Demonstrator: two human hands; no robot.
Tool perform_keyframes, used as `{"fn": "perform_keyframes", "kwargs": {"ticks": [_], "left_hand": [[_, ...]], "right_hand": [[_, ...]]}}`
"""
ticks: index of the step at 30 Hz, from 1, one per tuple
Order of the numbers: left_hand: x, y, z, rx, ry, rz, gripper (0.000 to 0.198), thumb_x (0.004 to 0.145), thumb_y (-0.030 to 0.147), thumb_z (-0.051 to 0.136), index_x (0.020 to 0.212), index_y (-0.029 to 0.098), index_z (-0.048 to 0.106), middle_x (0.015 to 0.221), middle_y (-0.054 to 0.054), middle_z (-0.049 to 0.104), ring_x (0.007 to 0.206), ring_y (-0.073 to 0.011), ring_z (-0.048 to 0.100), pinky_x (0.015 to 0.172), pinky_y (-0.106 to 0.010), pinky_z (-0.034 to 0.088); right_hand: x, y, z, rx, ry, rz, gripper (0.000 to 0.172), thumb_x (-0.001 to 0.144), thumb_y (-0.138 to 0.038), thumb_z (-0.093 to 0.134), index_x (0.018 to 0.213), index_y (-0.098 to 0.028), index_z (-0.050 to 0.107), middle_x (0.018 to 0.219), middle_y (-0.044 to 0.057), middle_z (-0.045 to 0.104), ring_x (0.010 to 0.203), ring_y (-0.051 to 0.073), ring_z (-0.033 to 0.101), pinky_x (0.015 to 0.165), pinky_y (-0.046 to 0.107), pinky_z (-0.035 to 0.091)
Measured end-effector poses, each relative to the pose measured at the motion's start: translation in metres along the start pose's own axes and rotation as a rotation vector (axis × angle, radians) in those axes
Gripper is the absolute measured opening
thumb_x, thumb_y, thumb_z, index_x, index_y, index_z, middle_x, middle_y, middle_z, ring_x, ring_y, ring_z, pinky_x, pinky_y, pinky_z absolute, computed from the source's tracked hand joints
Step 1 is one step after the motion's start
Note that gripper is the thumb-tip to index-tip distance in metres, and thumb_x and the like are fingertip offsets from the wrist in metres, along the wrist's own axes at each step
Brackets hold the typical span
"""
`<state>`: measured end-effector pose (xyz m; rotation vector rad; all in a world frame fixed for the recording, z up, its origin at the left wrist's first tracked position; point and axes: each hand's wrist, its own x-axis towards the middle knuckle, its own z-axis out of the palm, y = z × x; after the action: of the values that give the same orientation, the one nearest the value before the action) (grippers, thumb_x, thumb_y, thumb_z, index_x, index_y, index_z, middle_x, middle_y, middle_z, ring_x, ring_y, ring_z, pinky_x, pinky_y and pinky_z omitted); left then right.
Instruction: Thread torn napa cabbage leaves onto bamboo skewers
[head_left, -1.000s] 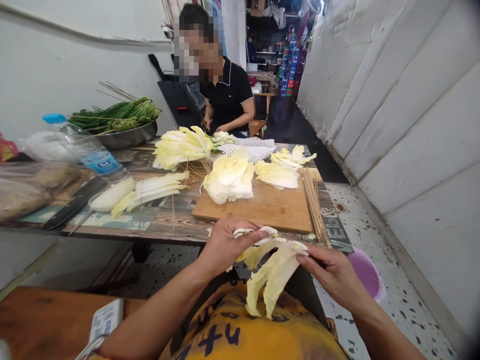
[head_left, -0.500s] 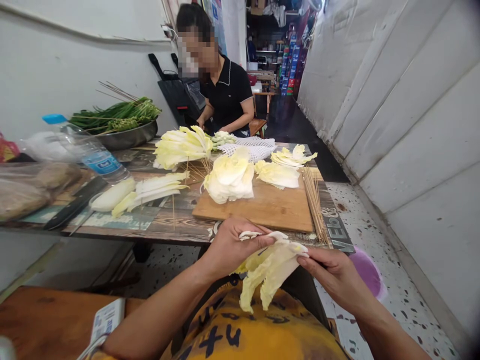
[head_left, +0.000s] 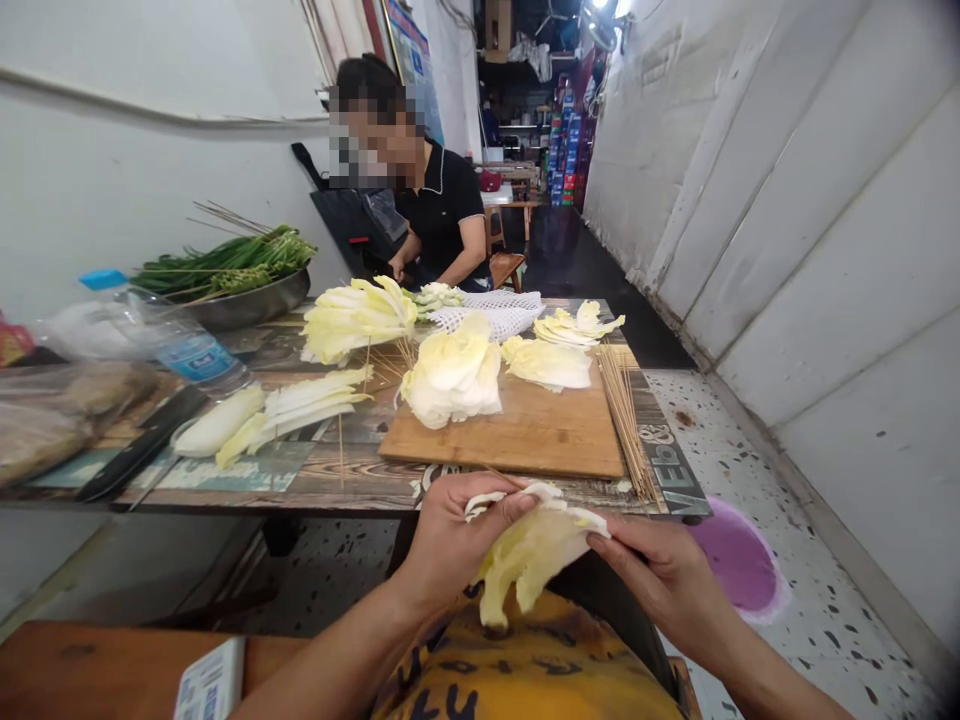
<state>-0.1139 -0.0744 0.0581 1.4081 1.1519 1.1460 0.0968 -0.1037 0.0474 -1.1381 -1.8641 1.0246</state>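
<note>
Pale yellow-white cabbage leaves [head_left: 536,550] hang between my two hands, just in front of the table's near edge. My left hand [head_left: 457,525] is closed on the leaves at their left end, with part of a thin stick showing at its fingertips. My right hand [head_left: 652,560] pinches the white right end of a leaf. Beyond them, a wooden cutting board [head_left: 540,430] bears a stack of cabbage leaves [head_left: 454,375] and a flatter pile [head_left: 551,362]. Thin wooden skewers [head_left: 626,425] lie along the board's right side.
On the left are a knife [head_left: 142,440], a plastic bottle [head_left: 195,350], more cabbage [head_left: 292,410] and a metal bowl [head_left: 255,308] of greens. A person [head_left: 442,215] in a black shirt sits across the table [head_left: 322,490]. A pink basin [head_left: 739,560] stands on the floor at right.
The view has tilted up a little, so the table sits lower in the picture. Both hands still hold the leaves, whose hanging ends are bunched slightly differently.
</note>
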Motion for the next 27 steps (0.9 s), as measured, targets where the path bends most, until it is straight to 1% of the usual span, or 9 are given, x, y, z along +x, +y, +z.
{"fn": "perform_keyframes", "kwargs": {"ticks": [2, 5, 7, 11, 14, 17, 20, 23, 27], "left_hand": [[0.000, 0.000, 0.001, 0.027, 0.019, 0.009, 0.008, 0.069, 0.025, 0.072, 0.065, 0.018, 0.074, 0.072, -0.003, 0.073, 0.066, -0.0176, 0.065, 0.062, -0.024, 0.050], [-0.001, -0.001, 0.002, 0.052, 0.030, 0.011, 0.012, 0.070, 0.027, 0.071, 0.064, 0.017, 0.072, 0.070, -0.003, 0.072, 0.064, -0.0173, 0.064, 0.060, -0.024, 0.049], [-0.003, -0.001, 0.003, 0.067, 0.043, 0.012, 0.015, 0.070, 0.029, 0.071, 0.063, 0.016, 0.071, 0.067, -0.002, 0.071, 0.062, -0.0166, 0.062, 0.058, -0.024, 0.048], [-0.006, -0.004, 0.001, 0.093, 0.084, 0.016, 0.017, 0.072, 0.032, 0.070, 0.063, 0.017, 0.070, 0.064, -0.001, 0.068, 0.060, -0.0149, 0.060, 0.056, -0.023, 0.047], [-0.005, -0.005, -0.002, 0.094, 0.067, -0.016, 0.018, 0.072, 0.033, 0.070, 0.064, 0.017, 0.071, 0.066, -0.002, 0.070, 0.061, -0.0152, 0.061, 0.058, -0.023, 0.047], [0.000, -0.002, -0.005, 0.064, -0.009, -0.074, 0.018, 0.069, 0.032, 0.072, 0.075, 0.016, 0.074, 0.081, -0.006, 0.073, 0.074, -0.0192, 0.065, 0.066, -0.025, 0.050], [0.006, 0.004, -0.009, 0.081, -0.185, -0.069, 0.023, 0.066, 0.028, 0.075, 0.086, 0.016, 0.075, 0.100, -0.008, 0.071, 0.092, -0.0235, 0.064, 0.078, -0.029, 0.050], [0.011, 0.008, -0.011, 0.168, -0.344, 0.021, 0.015, 0.069, 0.025, 0.071, 0.080, 0.016, 0.075, 0.090, -0.008, 0.073, 0.085, -0.0224, 0.064, 0.075, -0.030, 0.050], [0.011, 0.006, -0.009, 0.237, -0.352, 0.073, 0.012, 0.068, 0.019, 0.067, 0.076, 0.015, 0.075, 0.075, -0.006, 0.070, 0.072, -0.0182, 0.060, 0.062, -0.026, 0.047]], "right_hand": [[0.000, 0.001, 0.001, -0.018, 0.013, -0.024, 0.028, 0.089, -0.029, 0.051, 0.112, -0.026, 0.068, 0.102, 0.002, 0.072, 0.088, 0.019, 0.067, 0.078, 0.027, 0.053], [0.003, 0.000, -0.002, 0.135, -0.104, 0.046, 0.029, 0.091, -0.032, 0.049, 0.110, -0.023, 0.069, 0.099, 0.001, 0.072, 0.089, 0.020, 0.067, 0.078, 0.028, 0.053], [0.005, -0.002, -0.004, 0.201, -0.137, 0.078, 0.029, 0.091, -0.032, 0.049, 0.108, -0.021, 0.070, 0.098, 0.001, 0.072, 0.090, 0.020, 0.067, 0.079, 0.028, 0.053], [0.003, -0.003, -0.004, 0.160, -0.087, 0.056, 0.029, 0.090, -0.031, 0.050, 0.111, -0.023, 0.069, 0.101, 0.001, 0.072, 0.092, 0.020, 0.066, 0.083, 0.029, 0.052], [0.001, -0.001, -0.004, 0.150, -0.085, 0.063, 0.030, 0.090, -0.031, 0.050, 0.111, -0.022, 0.069, 0.101, 0.001, 0.072, 0.091, 0.021, 0.066, 0.083, 0.031, 0.052], [0.000, 0.000, -0.004, 0.172, -0.078, 0.071, 0.029, 0.090, -0.031, 0.051, 0.109, -0.021, 0.069, 0.101, 0.002, 0.072, 0.092, 0.020, 0.066, 0.083, 0.030, 0.052], [0.001, 0.000, -0.004, 0.186, -0.089, 0.075, 0.028, 0.089, -0.030, 0.052, 0.108, -0.022, 0.070, 0.100, 0.001, 0.072, 0.092, 0.020, 0.066, 0.084, 0.028, 0.051], [0.001, -0.001, -0.004, 0.198, -0.119, 0.080, 0.027, 0.089, -0.030, 0.052, 0.108, -0.021, 0.070, 0.099, 0.001, 0.072, 0.092, 0.019, 0.066, 0.083, 0.028, 0.051], [0.002, 0.001, -0.002, 0.216, -0.129, 0.090, 0.027, 0.090, -0.029, 0.051, 0.108, -0.020, 0.070, 0.099, 0.001, 0.072, 0.093, 0.019, 0.066, 0.083, 0.027, 0.051]]}}
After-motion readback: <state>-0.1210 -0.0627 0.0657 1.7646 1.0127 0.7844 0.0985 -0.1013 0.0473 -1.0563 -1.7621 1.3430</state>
